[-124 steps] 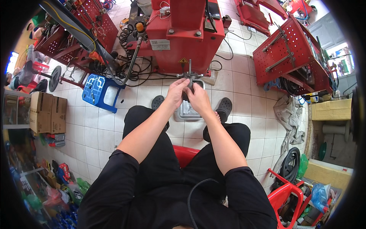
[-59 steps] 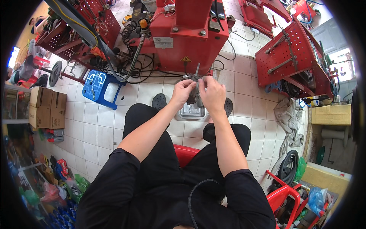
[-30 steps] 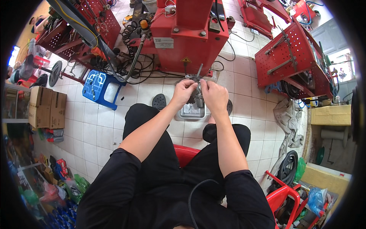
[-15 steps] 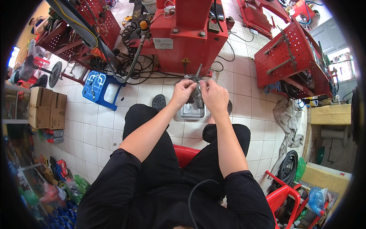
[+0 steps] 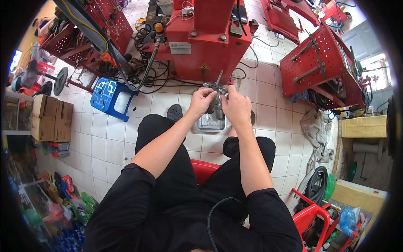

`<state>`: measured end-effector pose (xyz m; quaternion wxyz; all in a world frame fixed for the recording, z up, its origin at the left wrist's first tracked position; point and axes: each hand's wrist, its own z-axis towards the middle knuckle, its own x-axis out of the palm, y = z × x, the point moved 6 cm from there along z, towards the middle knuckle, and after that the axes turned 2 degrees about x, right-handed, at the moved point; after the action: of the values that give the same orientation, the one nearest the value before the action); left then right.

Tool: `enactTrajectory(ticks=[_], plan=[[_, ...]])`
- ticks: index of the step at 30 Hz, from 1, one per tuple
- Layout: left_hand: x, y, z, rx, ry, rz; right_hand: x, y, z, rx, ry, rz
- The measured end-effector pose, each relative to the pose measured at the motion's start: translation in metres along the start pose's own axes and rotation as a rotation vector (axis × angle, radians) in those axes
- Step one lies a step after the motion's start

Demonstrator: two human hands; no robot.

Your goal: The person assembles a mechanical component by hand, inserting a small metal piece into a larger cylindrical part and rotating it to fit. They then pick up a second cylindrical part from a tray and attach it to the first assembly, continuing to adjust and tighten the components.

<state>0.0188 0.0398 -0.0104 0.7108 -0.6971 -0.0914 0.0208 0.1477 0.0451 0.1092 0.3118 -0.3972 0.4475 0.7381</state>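
Between my two hands is a grey metal part (image 5: 218, 111) that looks like a carburetor, with a rounded cylinder at its lower end and a thin rod rising from its top. My left hand (image 5: 201, 101) is closed on its left side, thumb and fingers pinched together near the top. On the other side my right hand (image 5: 236, 107) has its fingers bent against the part's upper right; whether a small piece is between them is hidden. Below the part, a shallow grey tray (image 5: 200, 127) rests on the tiled floor between my feet.
A red machine (image 5: 205, 56) stands just ahead, with black cables and hoses around its base. To the left are a blue stool (image 5: 110, 98) and cardboard boxes (image 5: 52, 119). A red perforated tool cart (image 5: 308, 63) is at right, a red chair (image 5: 312, 220) at lower right.
My right hand has shifted slightly and its fingers have changed position against the part's upper right. My left hand and the metal part stay almost where they were.
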Motion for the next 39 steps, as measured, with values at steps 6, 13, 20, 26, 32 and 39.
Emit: enactTrajectory(ticks=[6,13,20,26,32,39], plan=[[-0.001,-0.004,-0.001,0.027,-0.004,0.038,0.01,-0.005,0.0,0.087,0.118,-0.132],[-0.001,-0.008,-0.002,0.014,0.0,0.055,0.008,-0.003,0.001,0.044,0.088,-0.109],[0.0,-0.019,-0.004,0.048,-0.007,0.12,0.001,0.0,-0.002,0.042,-0.059,-0.074],[-0.001,-0.022,-0.004,0.094,-0.009,0.161,0.012,-0.005,-0.001,0.147,0.154,-0.15],[0.0,-0.024,-0.005,0.12,-0.021,0.219,0.015,-0.017,-0.003,0.397,0.227,0.099],[-0.001,-0.025,-0.005,0.063,-0.049,0.177,0.04,-0.04,-0.005,0.563,0.348,0.491]])
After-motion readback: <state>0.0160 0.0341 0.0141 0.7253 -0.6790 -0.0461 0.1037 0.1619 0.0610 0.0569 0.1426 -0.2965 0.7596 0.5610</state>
